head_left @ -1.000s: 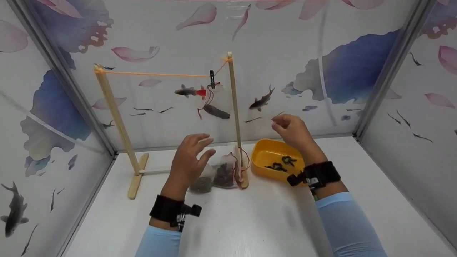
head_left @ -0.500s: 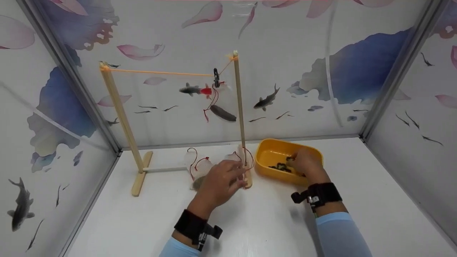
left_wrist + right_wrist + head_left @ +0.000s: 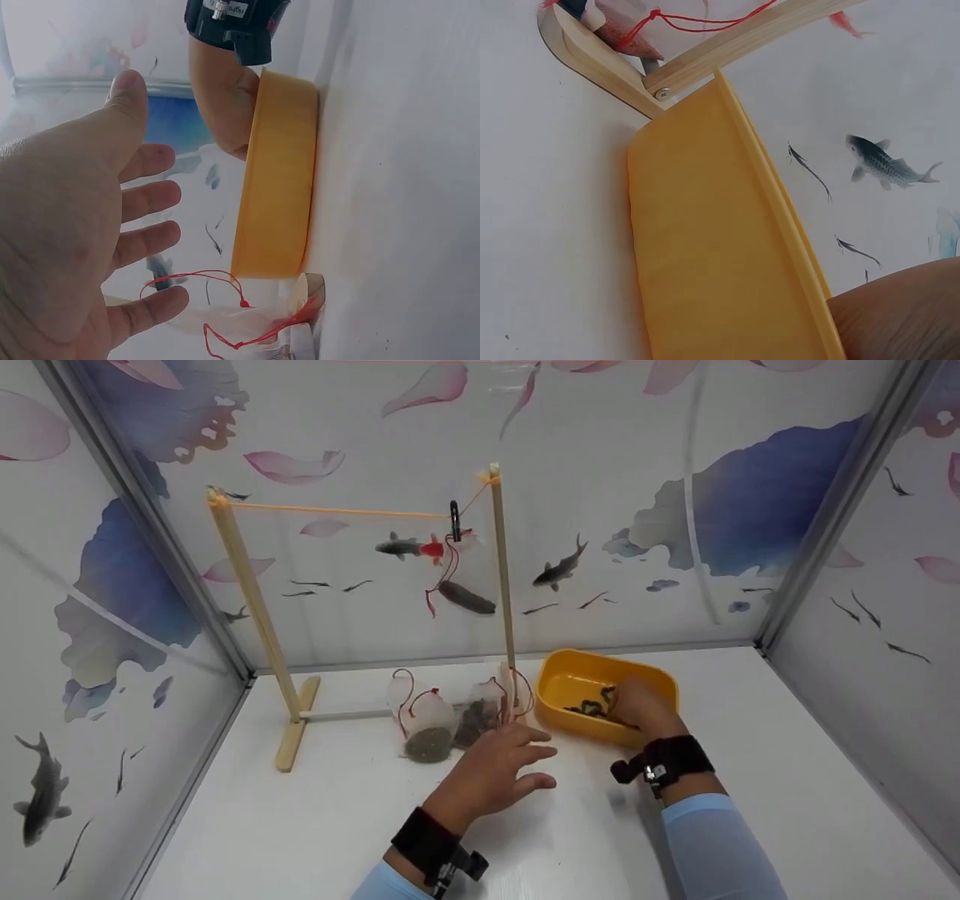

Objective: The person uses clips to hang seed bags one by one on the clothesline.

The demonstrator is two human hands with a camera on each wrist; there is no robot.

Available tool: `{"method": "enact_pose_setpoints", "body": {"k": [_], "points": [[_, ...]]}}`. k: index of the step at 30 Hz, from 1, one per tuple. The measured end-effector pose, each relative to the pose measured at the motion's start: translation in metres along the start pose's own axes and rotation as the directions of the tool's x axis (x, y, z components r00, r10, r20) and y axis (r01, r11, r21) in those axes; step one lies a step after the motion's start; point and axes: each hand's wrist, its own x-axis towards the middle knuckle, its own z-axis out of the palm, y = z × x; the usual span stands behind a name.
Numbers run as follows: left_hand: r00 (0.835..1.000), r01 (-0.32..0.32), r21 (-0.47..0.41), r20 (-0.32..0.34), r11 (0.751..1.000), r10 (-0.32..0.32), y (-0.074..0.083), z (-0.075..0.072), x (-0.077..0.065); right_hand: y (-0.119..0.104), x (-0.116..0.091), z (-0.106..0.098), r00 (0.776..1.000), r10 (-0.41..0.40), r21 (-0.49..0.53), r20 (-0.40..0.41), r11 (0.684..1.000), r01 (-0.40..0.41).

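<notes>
My left hand (image 3: 499, 772) hovers over the table in front of the mesh bags, its fingers spread with nothing between them; the left wrist view shows its open palm. My right hand (image 3: 645, 709) reaches down into the yellow plastic box (image 3: 559, 664), its fingertips hidden, so I cannot tell whether they pinch anything. Small dark clips (image 3: 591, 707) lie on the box floor beside those fingers. Two sheer drawstring bags with red cords stand left of the box: one with greenish filling (image 3: 429, 744), one with dark filling (image 3: 474, 721). The left fingers are nearest the dark-filled bag.
A wooden stand with left post (image 3: 255, 615) and right post (image 3: 502, 577) carries an orange string (image 3: 337, 512). A black clip (image 3: 454, 521) on it holds a hanging sheer bag with dark contents (image 3: 466, 597). Printed panels enclose the white table (image 3: 300, 825).
My right hand has come down from above the box into it. My left hand has moved right and toward me, past the bags. The bags and stand keep their places.
</notes>
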Motion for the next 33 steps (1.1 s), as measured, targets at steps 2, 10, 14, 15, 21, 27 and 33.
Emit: {"method": "enact_pose_setpoints", "body": {"k": [2,10,14,15,21,27,33], "points": [[1.000,-0.003,-0.001,0.004,1.000,0.003,0.001,0.001,0.001,0.001,0.000,0.000,1.000,-0.006,0.004,0.002,1.000,0.006],[0.999,0.029,-0.022,0.035,0.999,-0.028,0.001,0.002,0.001,-0.010,-0.011,-0.008,0.998,0.046,0.132,-0.043,0.990,-0.040],[0.998,0.061,-0.027,-0.012,0.998,-0.061,0.000,-0.004,-0.001,-0.029,-0.024,-0.013,0.994,0.041,0.232,-0.102,0.973,-0.016],[0.997,0.063,-0.026,-0.041,0.998,-0.064,-0.001,-0.007,-0.002,-0.035,-0.028,-0.014,0.992,0.028,0.249,-0.126,0.969,0.004],[0.945,0.063,-0.001,-0.322,0.998,-0.060,-0.015,-0.028,-0.012,-0.086,-0.050,-0.005,0.963,-0.111,0.281,-0.246,0.943,0.180],[0.887,0.126,-0.009,-0.447,0.992,-0.116,-0.031,-0.048,-0.024,-0.143,-0.071,0.016,0.912,-0.304,0.254,-0.274,0.892,0.373],[0.876,0.187,0.027,-0.456,0.982,-0.154,-0.038,-0.060,-0.034,-0.177,-0.084,0.035,0.838,-0.448,0.284,-0.311,0.798,0.532]]}}
